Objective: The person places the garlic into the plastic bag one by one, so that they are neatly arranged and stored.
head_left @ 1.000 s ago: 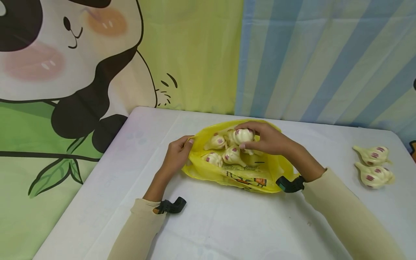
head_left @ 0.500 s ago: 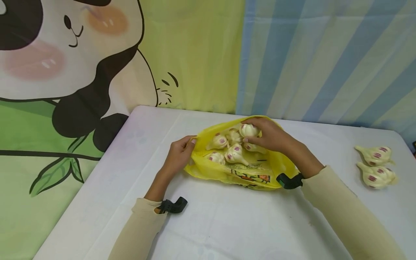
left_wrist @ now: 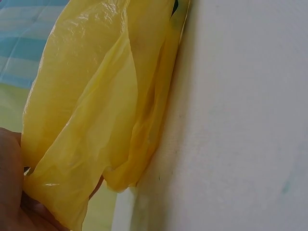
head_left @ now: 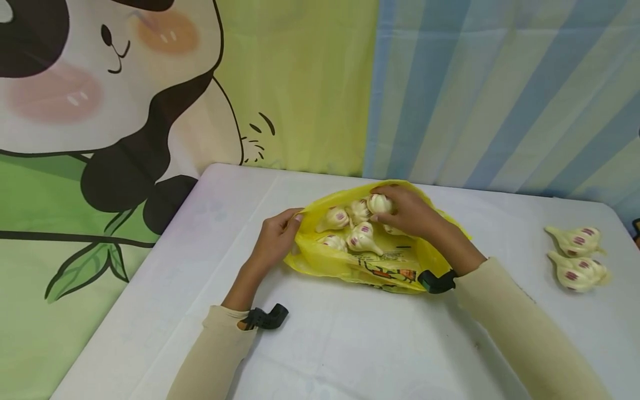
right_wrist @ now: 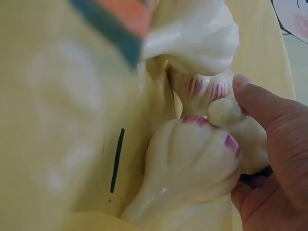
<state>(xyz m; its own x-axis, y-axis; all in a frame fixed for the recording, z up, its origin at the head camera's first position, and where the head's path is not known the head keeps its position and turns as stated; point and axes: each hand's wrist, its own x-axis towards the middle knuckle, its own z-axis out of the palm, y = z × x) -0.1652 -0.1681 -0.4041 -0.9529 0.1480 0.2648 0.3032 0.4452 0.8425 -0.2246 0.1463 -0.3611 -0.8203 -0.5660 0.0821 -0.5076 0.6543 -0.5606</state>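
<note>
A yellow plastic bag (head_left: 320, 262) lies on its side with its mouth facing me. My left hand (head_left: 272, 239) pinches the left edge of that mouth; the left wrist view shows the hand (left_wrist: 8, 183) at the corner of the thin bag (left_wrist: 89, 130). Inside the bag, my right hand (head_left: 412, 214) holds a garlic bulb (head_left: 380, 204) between thumb and fingers. In the right wrist view, the gripped garlic bulb (right_wrist: 250, 142) touches neighbouring bulbs, and the right hand (right_wrist: 286, 149) is at its side. Several more garlic bulbs (head_left: 363, 238) lie in the bag, one partly under the right hand.
Two garlic bulbs (head_left: 579, 271) lie close together at the right end of the white-covered table (head_left: 325, 344). Behind the table hangs a printed curtain (head_left: 300, 83) with a panda and stripes. A dark camera mount sits on each wrist.
My right hand, still holding the garlic bulb, rose slightly to the right, then came slightly down and left among the other bulbs. The left hand and the bag shifted slightly right.
</note>
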